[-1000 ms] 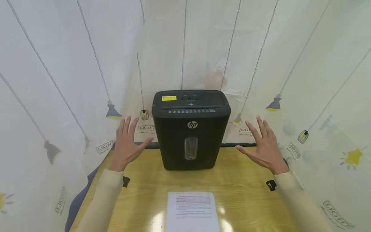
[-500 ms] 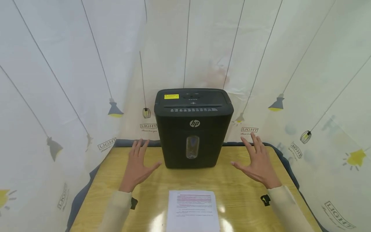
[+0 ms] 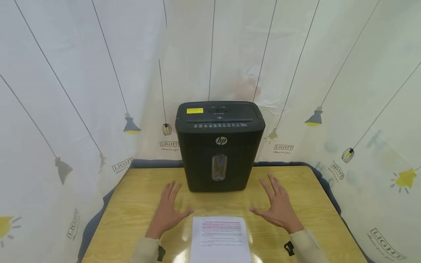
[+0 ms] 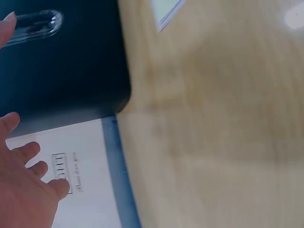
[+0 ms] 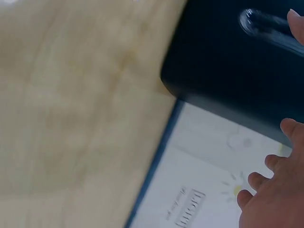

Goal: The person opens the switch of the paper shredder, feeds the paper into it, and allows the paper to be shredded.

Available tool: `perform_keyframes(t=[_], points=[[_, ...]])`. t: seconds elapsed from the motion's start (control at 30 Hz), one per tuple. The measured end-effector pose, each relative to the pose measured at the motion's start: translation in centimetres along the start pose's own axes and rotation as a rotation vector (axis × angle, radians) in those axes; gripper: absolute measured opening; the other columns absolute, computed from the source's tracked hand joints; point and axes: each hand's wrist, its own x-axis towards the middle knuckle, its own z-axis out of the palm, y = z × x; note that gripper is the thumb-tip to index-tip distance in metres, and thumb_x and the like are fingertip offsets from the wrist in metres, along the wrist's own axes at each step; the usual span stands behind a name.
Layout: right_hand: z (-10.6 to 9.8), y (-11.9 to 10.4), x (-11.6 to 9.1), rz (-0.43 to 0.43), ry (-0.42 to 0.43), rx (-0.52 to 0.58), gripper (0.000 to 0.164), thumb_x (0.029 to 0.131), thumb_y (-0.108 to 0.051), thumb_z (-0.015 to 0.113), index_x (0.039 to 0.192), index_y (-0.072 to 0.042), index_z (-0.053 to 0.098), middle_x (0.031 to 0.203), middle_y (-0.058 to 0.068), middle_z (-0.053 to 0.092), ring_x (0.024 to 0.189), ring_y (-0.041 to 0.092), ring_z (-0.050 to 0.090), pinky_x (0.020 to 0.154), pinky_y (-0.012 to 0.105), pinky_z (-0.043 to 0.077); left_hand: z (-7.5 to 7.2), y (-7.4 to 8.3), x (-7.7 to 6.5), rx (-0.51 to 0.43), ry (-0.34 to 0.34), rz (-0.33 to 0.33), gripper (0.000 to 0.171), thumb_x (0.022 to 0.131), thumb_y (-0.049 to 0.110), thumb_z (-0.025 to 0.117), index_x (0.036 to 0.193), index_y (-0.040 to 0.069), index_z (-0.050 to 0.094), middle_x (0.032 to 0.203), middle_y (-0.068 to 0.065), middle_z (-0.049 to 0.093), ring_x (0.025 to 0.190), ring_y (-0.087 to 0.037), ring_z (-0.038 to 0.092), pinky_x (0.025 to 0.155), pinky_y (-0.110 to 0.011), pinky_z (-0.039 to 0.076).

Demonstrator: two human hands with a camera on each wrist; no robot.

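On the left side of the wooden table (image 3: 121, 219), the left hand (image 3: 167, 214) is spread and holds nothing, its thumb near a corner of the printed paper (image 3: 219, 239). This paper lies flat, its lines turned to the person, probably for easy reading. Just behind it, the black HP paper shredder (image 3: 220, 149) stands upright, facing forward, which seems to keep its feed slot (image 3: 219, 121) reachable. Further right, the right hand (image 3: 277, 208) is likewise spread, without any grasp.
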Motion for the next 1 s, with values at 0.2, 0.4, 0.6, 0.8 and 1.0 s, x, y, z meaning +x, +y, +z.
perform_keyframes(t=[0.2,0.4,0.6,0.8,1.0], points=[[3.2,-1.1,-1.7,-0.024,-0.028,0.02,0.106,0.075,-0.068,0.079,0.158,-0.017,0.038,0.17,0.017,0.021,0.149,0.05,0.028,0.105,0.078,0.033,2.0,-0.6,-1.9,-0.035,-0.056,-0.023,0.111,0.073,0.066,0.083,0.162,0.025,0.03,0.172,-0.007,0.019,0.158,-0.041,0.014,0.114,-0.071,0.034],[5.9,-2.3,-3.2,-0.026,-0.064,0.08,0.105,0.074,-0.067,0.08,0.157,-0.016,0.04,0.168,0.018,0.027,0.15,0.047,0.03,0.105,0.077,0.035,4.0,-0.7,-3.4,-0.069,-0.117,-0.008,0.112,0.072,0.067,0.083,0.161,0.02,0.034,0.171,-0.011,0.022,0.158,-0.041,0.015,0.112,-0.071,0.035],[8.3,-3.3,-4.6,-0.028,-0.126,0.125,0.104,0.072,-0.061,0.086,0.155,-0.013,0.044,0.166,0.019,0.032,0.149,0.044,0.034,0.108,0.073,0.036,5.7,-0.7,-4.8,-0.043,-0.182,0.021,0.114,0.068,0.063,0.088,0.158,0.014,0.039,0.167,-0.021,0.029,0.155,-0.047,0.022,0.113,-0.072,0.033],[9.6,-3.9,-5.6,-0.032,-0.209,0.144,0.104,0.072,-0.061,0.086,0.153,-0.008,0.047,0.165,0.018,0.035,0.149,0.044,0.037,0.114,0.067,0.035,7.1,-0.7,-6.0,-0.016,-0.252,0.006,0.116,0.064,0.066,0.088,0.157,0.016,0.039,0.167,-0.019,0.031,0.154,-0.046,0.023,0.116,-0.069,0.031],[10.5,-4.2,-6.2,-0.06,-0.206,0.101,0.099,0.073,-0.058,0.086,0.15,-0.007,0.051,0.161,0.016,0.042,0.144,0.04,0.045,0.113,0.061,0.04,7.8,-0.1,-6.5,-0.001,-0.271,0.064,0.113,0.063,0.066,0.087,0.155,0.017,0.044,0.165,-0.017,0.035,0.154,-0.045,0.025,0.118,-0.065,0.031]])
